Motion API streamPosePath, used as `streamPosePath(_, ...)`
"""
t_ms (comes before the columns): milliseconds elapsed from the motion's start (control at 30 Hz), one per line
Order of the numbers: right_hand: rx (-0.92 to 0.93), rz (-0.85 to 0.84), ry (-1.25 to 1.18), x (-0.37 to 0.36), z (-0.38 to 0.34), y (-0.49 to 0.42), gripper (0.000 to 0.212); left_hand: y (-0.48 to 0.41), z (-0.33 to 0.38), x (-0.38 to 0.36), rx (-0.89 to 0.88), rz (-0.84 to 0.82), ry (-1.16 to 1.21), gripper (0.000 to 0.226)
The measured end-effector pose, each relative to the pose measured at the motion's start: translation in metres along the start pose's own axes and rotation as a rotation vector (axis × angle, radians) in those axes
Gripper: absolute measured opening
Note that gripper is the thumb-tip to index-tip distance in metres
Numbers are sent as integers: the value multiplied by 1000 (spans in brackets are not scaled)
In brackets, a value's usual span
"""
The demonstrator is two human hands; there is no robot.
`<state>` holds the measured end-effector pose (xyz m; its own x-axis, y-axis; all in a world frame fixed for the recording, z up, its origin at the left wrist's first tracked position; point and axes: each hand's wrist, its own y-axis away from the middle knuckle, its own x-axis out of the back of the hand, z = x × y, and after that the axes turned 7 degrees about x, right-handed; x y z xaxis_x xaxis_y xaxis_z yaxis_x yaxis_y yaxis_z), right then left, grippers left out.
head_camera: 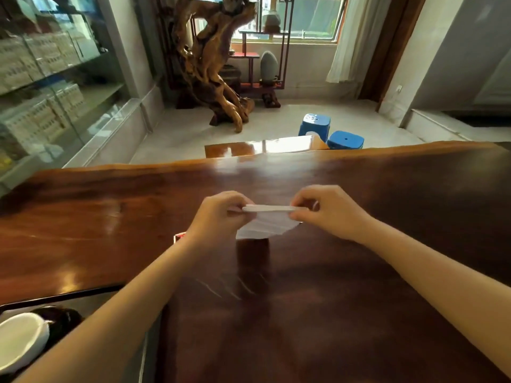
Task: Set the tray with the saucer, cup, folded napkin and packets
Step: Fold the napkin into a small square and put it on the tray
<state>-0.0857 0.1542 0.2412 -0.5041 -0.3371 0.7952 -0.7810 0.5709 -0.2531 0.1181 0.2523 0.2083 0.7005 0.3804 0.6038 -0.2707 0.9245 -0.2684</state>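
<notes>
A white napkin [266, 223] hangs in the air above the middle of the dark wooden table [387, 203], folded along its top edge. My left hand [218, 217] pinches its left end and my right hand [326, 210] pinches its right end. A dark tray [83, 295] lies at the bottom left, partly under my left forearm. On it stands a white cup [20, 337] over a dark saucer [65, 320]. A small red and white packet [178, 237] peeks out from behind my left wrist; most of it is hidden.
Beyond the table's far edge stand a glossy wooden bench [262, 147] and two blue stools [315, 124]. A large root sculpture [215, 64] stands on the floor at the back. A glass cabinet [55, 78] lines the left wall.
</notes>
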Motion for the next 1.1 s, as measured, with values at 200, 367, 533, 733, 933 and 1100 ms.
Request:
streamPosePath(200,-98,-266,-142,-74,4,114,9,161,-37,-65,107,-47,113,10)
streamPosePath(367,-265,-386,-282,-113,10,178,10,232,-46,-96,178,-97,156,16)
streamPosePath(533,-304,-444,-369,-132,13,203,13,256,-49,-101,235,-153,148,15)
streamPosePath(733,-337,-383,-434,-139,28,181,9,228,-49,-95,406,-173,158,12)
streamPosePath(933,-380,-421,-668,-145,36,155,4,181,-71,-75,522,-678,429,27)
streamPosePath(1100,-410,-418,-802,-172,35,161,7,137,-134,-105,690,-443,274,17)
